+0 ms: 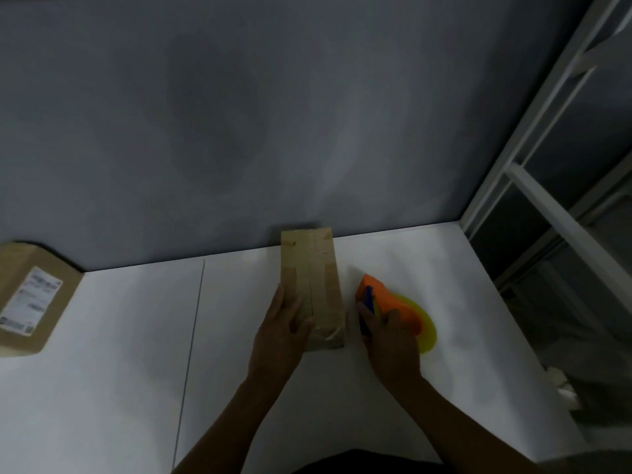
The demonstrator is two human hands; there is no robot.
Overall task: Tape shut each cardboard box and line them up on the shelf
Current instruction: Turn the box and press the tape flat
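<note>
- Cardboard box (pixel 318 268) is standing mid-table (pixel 119 336), far end close against the wall (pixel 239 114). A tape strip (pixel 330 302) is running along its top seam & over the near end.
- Left hand (pixel 284 330) is clasping the box's near left edge, thumb over the top, fingers down the side. I'm reading that as bracing, so the box isn't sliding while tape gets pressed down.
- Right hand (pixel 390 340) is wrapping its fingers round the orange tape dispenser (pixel 393 299), which seems to be resting on the table just beside the box's right side, not touching it. I can't tell whether it's being parked or picked up.
- Second box (pixel 27 302), w/ a label, is lying at far left, well apart. I can't tell if it's taped.
- Shelf frame (pixel 547 206) is standing at the right edge. I'm guessing the next move is carrying the box over, w/ the dispenser let go first.
</note>
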